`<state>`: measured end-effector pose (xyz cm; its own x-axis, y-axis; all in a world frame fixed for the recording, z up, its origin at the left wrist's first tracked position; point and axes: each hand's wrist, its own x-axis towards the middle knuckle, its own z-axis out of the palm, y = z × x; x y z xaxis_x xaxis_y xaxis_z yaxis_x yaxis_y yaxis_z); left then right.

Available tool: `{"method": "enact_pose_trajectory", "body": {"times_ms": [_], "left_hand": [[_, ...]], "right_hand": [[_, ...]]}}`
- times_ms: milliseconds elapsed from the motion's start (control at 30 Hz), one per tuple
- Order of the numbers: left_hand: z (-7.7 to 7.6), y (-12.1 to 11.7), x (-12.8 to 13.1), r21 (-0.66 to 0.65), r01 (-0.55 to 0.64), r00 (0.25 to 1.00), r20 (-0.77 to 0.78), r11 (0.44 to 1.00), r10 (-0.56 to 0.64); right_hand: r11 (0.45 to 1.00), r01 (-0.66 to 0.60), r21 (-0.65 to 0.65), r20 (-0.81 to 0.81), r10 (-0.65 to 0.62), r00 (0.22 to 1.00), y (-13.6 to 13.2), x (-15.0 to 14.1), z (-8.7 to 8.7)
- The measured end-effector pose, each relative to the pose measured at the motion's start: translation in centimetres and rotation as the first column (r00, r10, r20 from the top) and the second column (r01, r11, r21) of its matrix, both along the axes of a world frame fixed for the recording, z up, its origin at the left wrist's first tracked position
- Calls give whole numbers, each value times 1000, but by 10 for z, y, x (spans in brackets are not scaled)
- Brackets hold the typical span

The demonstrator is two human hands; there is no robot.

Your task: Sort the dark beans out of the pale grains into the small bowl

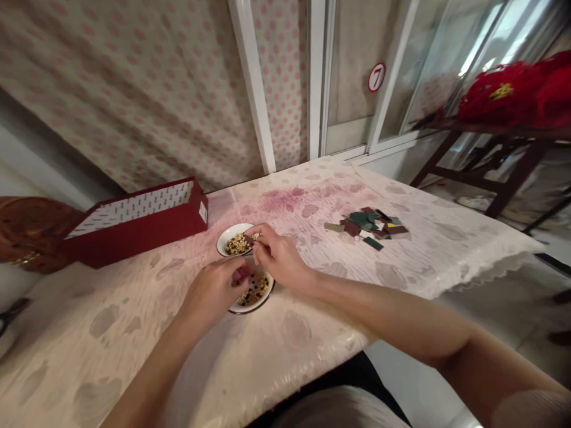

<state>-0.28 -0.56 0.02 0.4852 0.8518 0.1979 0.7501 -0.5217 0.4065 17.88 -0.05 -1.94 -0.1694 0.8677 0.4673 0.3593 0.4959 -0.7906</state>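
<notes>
Two small white bowls stand close together on the table. The far bowl (pixel 221 244) holds a mix of pale yellow and black beans or kernels (pixel 238 244). A similar mix (pixel 256 290) lies in the near bowl (pixel 270 290), which has a dark rim. My right hand (pixel 285 261) is over the gap between the bowls, its thumb and fingers pinched at the far bowl's right side; something small and dark shows near the fingertips. Over the near bowl's left side, my left hand (pixel 214 291) has its fingers curled together. What it holds, if anything, is hidden.
Left of the bowls is a long open red box (pixel 147 229) with a printed lining. Flat dark green, brown and pale pieces (pixel 368 226) lie piled to the right. A patterned cloth (pixel 303 324) covers the table. Behind are a dotted curtain (pixel 285 77) and window frames.
</notes>
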Motion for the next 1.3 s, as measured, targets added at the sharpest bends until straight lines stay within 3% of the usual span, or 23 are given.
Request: {"method": "enact_pose_trajectory", "body": {"times_ms": [133, 300, 567, 667, 767, 933, 1300], "left_hand": [[-4, 3, -2, -156, -41, 957, 278, 987, 83], [-10, 11, -2, -323, 5, 767, 608, 946, 203], [-10, 15, -2, -396, 120, 529, 801, 910, 279], [-10, 15, -1, -454, 184, 412, 841, 872, 351], [-8, 14, 1, -482, 226, 344, 852, 846, 394], [-5, 12, 2, -481, 273, 299, 866, 833, 401], [-10, 13, 3, -445, 307, 328, 879, 841, 346]], "right_hand": [[1000, -26, 18, -9, 26, 1000, -2, 0, 2], [999, -47, 11, -11, 48, 999, -1, 0, -1], [994, -103, 18, -68, 104, 992, -3, -1, -1], [990, -137, 13, -55, 138, 989, -3, 0, 0], [989, -149, 8, -30, 149, 988, -4, 0, 1], [987, -156, -25, 4, 156, 988, -5, -1, 0], [991, -136, -9, 34, 136, 990, 1, 0, -6]]}}
